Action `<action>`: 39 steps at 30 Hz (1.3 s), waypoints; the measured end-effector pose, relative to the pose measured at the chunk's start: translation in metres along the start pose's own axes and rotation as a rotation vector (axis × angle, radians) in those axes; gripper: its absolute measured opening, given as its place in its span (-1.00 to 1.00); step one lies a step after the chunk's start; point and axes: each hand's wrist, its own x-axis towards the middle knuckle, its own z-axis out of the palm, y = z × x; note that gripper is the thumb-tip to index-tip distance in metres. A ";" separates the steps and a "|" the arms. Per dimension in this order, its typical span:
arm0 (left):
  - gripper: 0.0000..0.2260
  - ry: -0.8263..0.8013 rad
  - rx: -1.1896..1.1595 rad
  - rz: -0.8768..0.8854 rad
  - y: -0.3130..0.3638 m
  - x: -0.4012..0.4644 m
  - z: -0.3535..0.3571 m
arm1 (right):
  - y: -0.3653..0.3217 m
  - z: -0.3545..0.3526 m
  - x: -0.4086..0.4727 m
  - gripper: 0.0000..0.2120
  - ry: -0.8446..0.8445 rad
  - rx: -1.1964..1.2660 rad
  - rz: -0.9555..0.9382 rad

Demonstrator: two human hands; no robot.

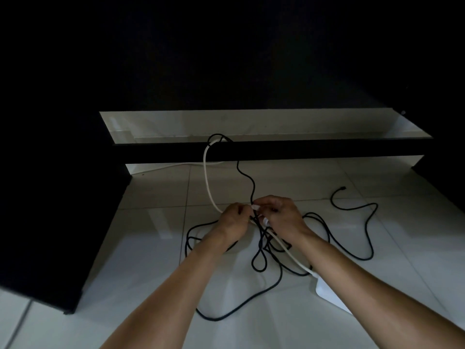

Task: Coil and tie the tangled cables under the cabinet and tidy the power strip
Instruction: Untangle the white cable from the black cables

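left hand [235, 217]: fingers curled in, fingertips pinched at the point where the cables cross, between the two hands. Looks closed on the black cable [251, 187] there; exact strand under the fingers is too dark to tell.
right hand [281, 215]: fingers curled, thumb and forefinger pinched on a small white bit at the same crossing point; looks like part of the white cable [207, 177], cannot tell for sure. White cable passes under the palm and comes out below the wrist.
hands relative: fingertips almost touching, both raised just above the tangle, forearms coming in from the bottom edge.
white cable: loops up from the hands to the cabinet's [276, 149] lower edge, another run lies on the floor under the cabinet going left; the other way it runs down-right to the power strip [329, 295].
black cable: one strand rises wavy from the hands to the cabinet edge, meeting the white one there; the rest lies in loose overlapping loops on the floor tiles [151, 248] beneath and around the hands.
loose end [342, 188]: black plug tip lying on the tiles, well to the right of the hands.
power strip: white, on the floor by the right forearm, partly hidden by it.
cabinet: dark, low, lit gap beneath it; interior detail not visible.
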 end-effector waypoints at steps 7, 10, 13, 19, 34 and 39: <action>-0.79 -0.020 -0.148 -0.065 -0.003 0.000 0.003 | -0.004 0.001 0.000 -0.80 -0.010 0.066 0.126; -0.82 -0.024 -0.180 -0.054 -0.003 0.002 -0.002 | -0.001 -0.001 -0.002 -0.89 -0.054 0.123 0.117; -0.82 -0.029 -0.193 -0.065 -0.005 0.003 -0.003 | -0.003 -0.002 -0.003 -0.92 -0.069 0.154 0.134; -0.77 -0.035 -0.296 -0.125 -0.005 0.001 -0.004 | -0.011 0.001 -0.008 -0.92 -0.115 0.358 0.211; -0.91 0.157 -0.332 -0.014 -0.002 0.002 0.004 | -0.003 -0.003 -0.003 -0.89 -0.059 0.255 0.128; -0.90 0.142 -0.274 0.019 0.000 0.002 0.007 | 0.000 -0.002 -0.005 -0.89 0.010 0.164 0.091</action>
